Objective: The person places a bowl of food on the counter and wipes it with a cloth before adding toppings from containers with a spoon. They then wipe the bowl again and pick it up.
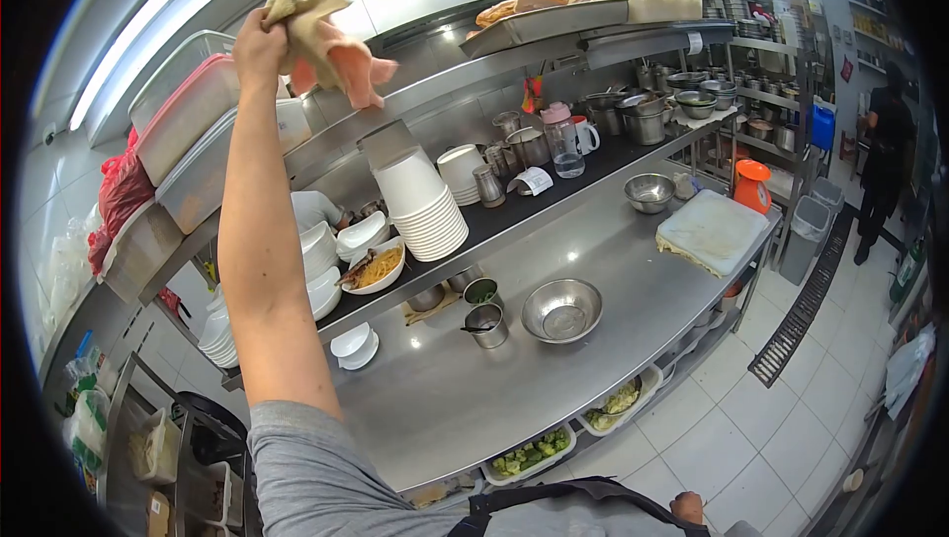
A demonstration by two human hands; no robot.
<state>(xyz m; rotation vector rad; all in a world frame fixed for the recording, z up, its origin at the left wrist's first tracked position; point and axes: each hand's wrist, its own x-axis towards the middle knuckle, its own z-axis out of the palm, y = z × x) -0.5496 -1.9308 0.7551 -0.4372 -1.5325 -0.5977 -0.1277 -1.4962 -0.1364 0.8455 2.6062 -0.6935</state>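
Observation:
My left hand (259, 48) is raised high at the upper left, its fingers closed round a bunched tan cloth (306, 11). A pink cloth (354, 68) hangs with it, up near the overhead shelf. Low at the bottom edge, my right hand (686, 507) shows only in part, at my side; its fingers look curled in, and anything inside them is hidden. Below the raised cloths stands a tall stack of white bowls (425, 211) on the black shelf, beside a white bowl of noodles (376, 268).
A steel bowl (561, 311) and metal cups (485, 325) stand on the steel counter (445, 399). Farther right are a white cutting board (710, 231) and an orange scale (752, 187). Plastic bins (213, 132) sit upper left. Another person (883, 157) stands far right.

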